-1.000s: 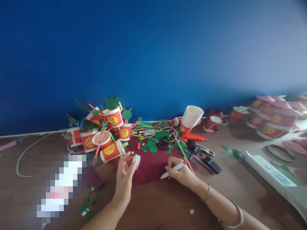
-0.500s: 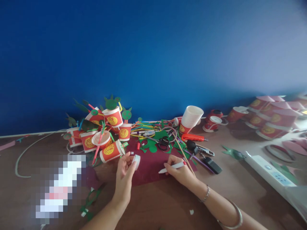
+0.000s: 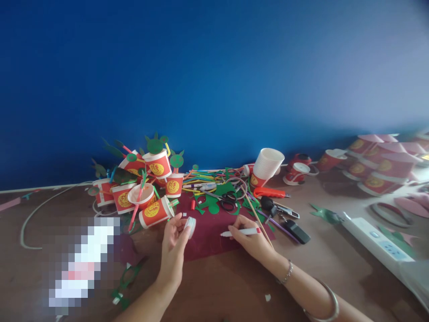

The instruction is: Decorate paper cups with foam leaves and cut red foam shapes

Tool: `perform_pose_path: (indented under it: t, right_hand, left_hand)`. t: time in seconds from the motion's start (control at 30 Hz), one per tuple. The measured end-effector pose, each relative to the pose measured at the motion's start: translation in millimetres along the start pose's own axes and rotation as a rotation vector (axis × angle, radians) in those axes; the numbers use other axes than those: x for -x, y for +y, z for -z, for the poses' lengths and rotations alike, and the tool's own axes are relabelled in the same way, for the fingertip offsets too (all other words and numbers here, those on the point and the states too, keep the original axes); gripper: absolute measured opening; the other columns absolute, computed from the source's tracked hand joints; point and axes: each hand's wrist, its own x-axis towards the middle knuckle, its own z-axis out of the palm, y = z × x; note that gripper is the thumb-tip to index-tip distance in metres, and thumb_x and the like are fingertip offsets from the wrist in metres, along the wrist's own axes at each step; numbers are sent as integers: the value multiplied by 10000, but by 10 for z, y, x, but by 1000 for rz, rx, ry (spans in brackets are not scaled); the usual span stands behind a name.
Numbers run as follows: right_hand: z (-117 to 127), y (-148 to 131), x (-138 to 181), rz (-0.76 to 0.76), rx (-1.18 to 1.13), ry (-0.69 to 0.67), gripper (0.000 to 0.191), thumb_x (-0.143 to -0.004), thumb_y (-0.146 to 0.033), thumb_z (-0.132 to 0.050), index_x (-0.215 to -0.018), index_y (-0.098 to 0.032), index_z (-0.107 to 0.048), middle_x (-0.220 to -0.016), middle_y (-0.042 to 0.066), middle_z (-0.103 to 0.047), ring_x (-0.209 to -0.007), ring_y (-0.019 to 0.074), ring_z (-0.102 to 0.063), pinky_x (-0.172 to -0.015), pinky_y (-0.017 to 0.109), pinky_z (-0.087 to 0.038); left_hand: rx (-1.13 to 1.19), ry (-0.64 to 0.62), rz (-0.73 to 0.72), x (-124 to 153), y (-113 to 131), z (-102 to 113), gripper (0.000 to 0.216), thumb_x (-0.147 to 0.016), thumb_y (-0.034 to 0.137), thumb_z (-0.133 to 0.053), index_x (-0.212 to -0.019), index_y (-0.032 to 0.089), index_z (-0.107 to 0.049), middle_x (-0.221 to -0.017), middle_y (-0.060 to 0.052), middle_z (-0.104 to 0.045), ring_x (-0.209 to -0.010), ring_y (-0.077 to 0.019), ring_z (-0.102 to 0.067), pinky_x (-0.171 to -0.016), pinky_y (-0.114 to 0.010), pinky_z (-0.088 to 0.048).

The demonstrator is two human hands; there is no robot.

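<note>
Between the thumb and fingers of my left hand (image 3: 174,243) is a small whitish roll of tape (image 3: 191,227), held on edge above the left part of a dark red paper sheet (image 3: 204,248). My right hand (image 3: 250,237) grips a white marker with a red end (image 3: 246,231). Its tip points left, over the right half of the sheet; I cannot tell whether it touches the paper. Black-handled scissors (image 3: 229,201) and green paper scraps (image 3: 212,203) lie on the far part of the sheet.
Decorated red paper cups (image 3: 154,212) crowd the left. A stack of white cups (image 3: 268,162) stands behind my right hand. An orange box cutter (image 3: 270,192), keys with a black fob (image 3: 296,231) and a power strip (image 3: 378,237) lie to the right. Blue wall (image 3: 214,89) rises behind.
The marker's tip has lifted and shifted slightly left, so the marker lies more level. My left hand and the tape have hardly moved.
</note>
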Motion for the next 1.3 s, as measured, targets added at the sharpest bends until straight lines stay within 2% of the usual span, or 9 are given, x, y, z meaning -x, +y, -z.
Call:
perform_pose_path:
  t: [0.2, 0.4, 0.57, 0.73, 1.03, 1.17, 1.3]
  right_hand:
    - [1, 17, -6, 25, 30, 0, 213, -766, -262, -522, -579, -199, -445, -558, -23, -531, -529, 111, -456, -474, 214, -333]
    - [28, 11, -1, 57, 61, 2, 206, -745, -211, -501, -549, -198, -439, -524, -28, -533, -491, 103, -447, -456, 205, -331]
    - [36, 22, -2, 48, 21, -26, 193, -719, -163, -481, -542, -207, -419, -500, -29, -562, -477, 109, -479, -451, 204, -351]
    - [45, 34, -2, 37, -14, -60, 185, -683, -145, -474, -525, -214, -406, -456, -39, -545, -455, 112, -501, -433, 200, -358]
    - [27, 31, 8, -43, -124, -126, 140, -644, -192, -472, -526, -211, -399, -418, -39, -529, -398, 102, -493, -389, 185, -298]
    - [75, 37, 1, -59, -223, -55, 157, -651, -225, -472, -525, -211, -381, -426, -45, -510, -426, 116, -551, -417, 185, -336]
    - [133, 41, 1, -46, -181, -50, 183, -650, -238, -484, -515, -212, -363, -407, -52, -491, -404, 117, -547, -408, 181, -325]
  left_hand:
    - [3, -25, -14, -4, -12, 9, 414, -716, 364, -676, -1085, 226, -546, -965, -21, -580, -938, -165, -552, -810, -272, -448]
    - [1, 6, -6, 3, 4, 0, 444, -684, 365, -697, -1074, 213, -548, -947, -30, -586, -925, -181, -563, -779, -286, -460]
    - [-9, 3, -16, 11, 28, -16, 428, -694, 357, -688, -1074, 215, -554, -958, -34, -588, -933, -180, -565, -796, -294, -461]
    - [-10, 32, 1, 25, 62, -40, 440, -662, 372, -706, -1045, 210, -564, -922, -28, -593, -903, -185, -576, -743, -282, -467]
    - [-2, -12, -16, -11, -42, 28, 426, -708, 360, -687, -1089, 229, -549, -949, -21, -584, -930, -172, -557, -798, -283, -458]
    - [-6, -9, -29, -7, -33, 20, 425, -707, 351, -686, -1085, 214, -548, -957, -30, -582, -932, -174, -557, -811, -293, -454]
    - [-5, 2, -17, -4, -9, 8, 444, -687, 367, -697, -1076, 207, -554, -950, -35, -590, -930, -185, -567, -801, -304, -460]
